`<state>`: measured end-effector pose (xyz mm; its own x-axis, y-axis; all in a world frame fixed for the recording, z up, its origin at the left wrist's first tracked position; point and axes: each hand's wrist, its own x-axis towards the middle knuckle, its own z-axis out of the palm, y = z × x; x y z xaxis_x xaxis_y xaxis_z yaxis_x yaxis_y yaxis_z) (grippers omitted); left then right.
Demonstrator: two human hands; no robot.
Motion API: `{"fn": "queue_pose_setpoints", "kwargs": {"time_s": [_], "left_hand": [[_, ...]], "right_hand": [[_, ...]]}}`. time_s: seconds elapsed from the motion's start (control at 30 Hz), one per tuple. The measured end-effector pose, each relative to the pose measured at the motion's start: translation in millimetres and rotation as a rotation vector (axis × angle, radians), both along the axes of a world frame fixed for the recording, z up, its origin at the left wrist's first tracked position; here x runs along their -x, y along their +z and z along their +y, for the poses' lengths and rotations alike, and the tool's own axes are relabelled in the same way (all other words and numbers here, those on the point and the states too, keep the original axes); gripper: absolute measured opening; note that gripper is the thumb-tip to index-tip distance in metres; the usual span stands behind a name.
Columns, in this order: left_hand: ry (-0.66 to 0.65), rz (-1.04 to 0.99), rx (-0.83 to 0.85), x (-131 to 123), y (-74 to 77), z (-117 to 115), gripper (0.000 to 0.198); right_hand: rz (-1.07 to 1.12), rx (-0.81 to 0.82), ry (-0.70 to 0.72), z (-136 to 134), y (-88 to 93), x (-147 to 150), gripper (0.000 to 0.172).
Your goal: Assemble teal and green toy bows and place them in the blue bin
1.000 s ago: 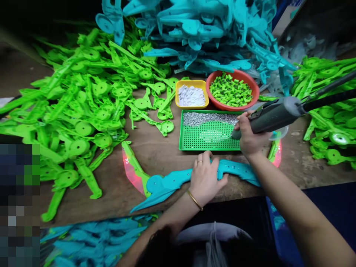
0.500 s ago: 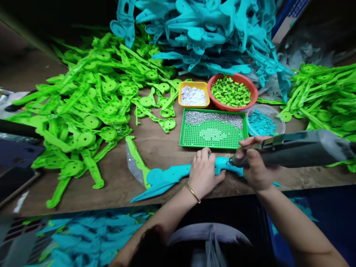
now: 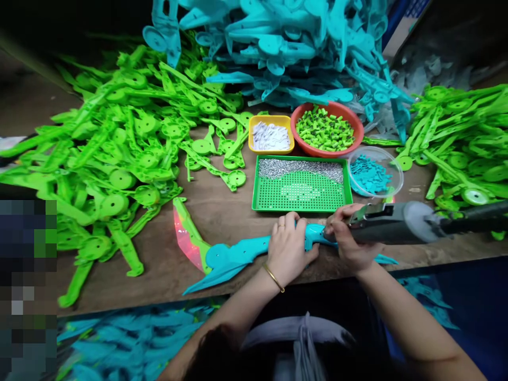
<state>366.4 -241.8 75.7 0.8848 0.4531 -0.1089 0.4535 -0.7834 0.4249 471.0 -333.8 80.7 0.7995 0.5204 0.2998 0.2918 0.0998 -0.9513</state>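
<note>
A blue plastic toy weapon body [image 3: 242,252] lies along the table's front edge. From its left end curves a green arm with a translucent blade [image 3: 186,238], glowing pink. My left hand [image 3: 286,244] is wrapped over the body's middle and presses it down. In my right hand [image 3: 349,241] is a dark electric screwdriver [image 3: 377,225], held nearly level. Its tip meets the blue body just right of my left hand; the bit and screw are hidden by my fingers. A narrow blue point [image 3: 386,259] sticks out past my right wrist.
Beyond my hands stand a green perforated tray [image 3: 301,203] of small screws, a yellow tray [image 3: 252,148] of white pieces, a red bowl [image 3: 360,129] of green parts and a clear tub [image 3: 400,182] of blue bits. Green parts [image 3: 119,180] and blue shells [image 3: 286,37] are heaped around.
The blade has gone from grey to glowing pink. The screwdriver's rear has swung slightly down and toward the left, while my left hand keeps its place on the blue body. The view has shifted a little.
</note>
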Motion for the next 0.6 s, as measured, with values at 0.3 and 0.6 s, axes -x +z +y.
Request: {"fn": "queue_pose_setpoints", "kwargs": {"time_s": [0.3, 0.6], "left_hand": [[-0.027, -0.006, -0.009, 0.3, 1.9, 1.2, 0.039], [-0.020, -0.013, -0.004, 1.1, -2.2, 1.5, 0.041]], "right_hand": [[-0.073, -0.239, -0.361, 69.8, 29.7, -49.3, 0.020], [-0.043, -0.203, -0.328, 79.4, 0.3, -60.6, 0.025]]}}
